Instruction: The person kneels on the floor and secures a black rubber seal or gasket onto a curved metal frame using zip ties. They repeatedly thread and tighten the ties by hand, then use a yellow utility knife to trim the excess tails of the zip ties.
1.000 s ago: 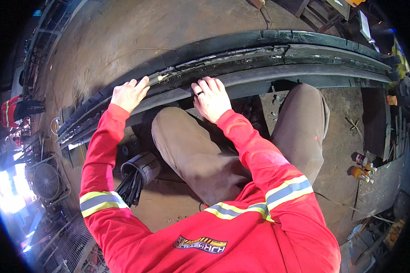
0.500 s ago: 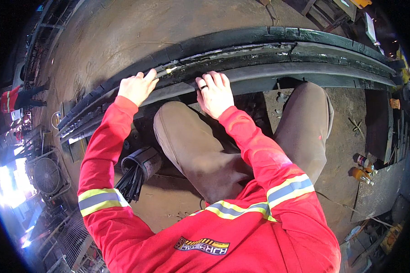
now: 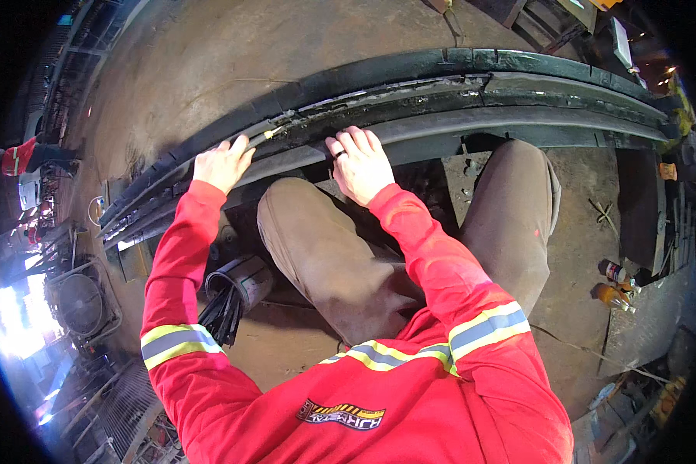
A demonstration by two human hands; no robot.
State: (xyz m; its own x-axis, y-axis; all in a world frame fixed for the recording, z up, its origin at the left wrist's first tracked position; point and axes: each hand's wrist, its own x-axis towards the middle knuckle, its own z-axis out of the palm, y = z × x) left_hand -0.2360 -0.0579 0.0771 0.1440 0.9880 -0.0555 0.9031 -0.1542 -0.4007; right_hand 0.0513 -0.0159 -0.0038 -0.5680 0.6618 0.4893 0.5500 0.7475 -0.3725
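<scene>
A long dark metal beam [image 3: 433,127] with raised rails and a channel between them lies across in front of my knees. My left hand [image 3: 223,165] is closed at the beam's left part, around a slim tool [image 3: 267,134] with a pale yellowish tip. That tip points right, along the channel, where grey, crumbly-looking patches show; the tool's other end is hidden by my fingers. Farther right, my right hand [image 3: 359,164], with a dark ring on one finger, rests with its fingers curled over the beam's near rail.
A bucket [image 3: 249,280] of dark strips lies tipped by my left leg. Bottles [image 3: 615,297] sit on the floor at right, near a metal sheet [image 3: 646,325]. A fan [image 3: 80,304] stands at left. Another person in a red top [image 3: 19,157] is at far left.
My left hand has slid left and slightly nearer along the beam, taking the pale-tipped tool with it. My right hand has stayed nearly in place on the near rail.
</scene>
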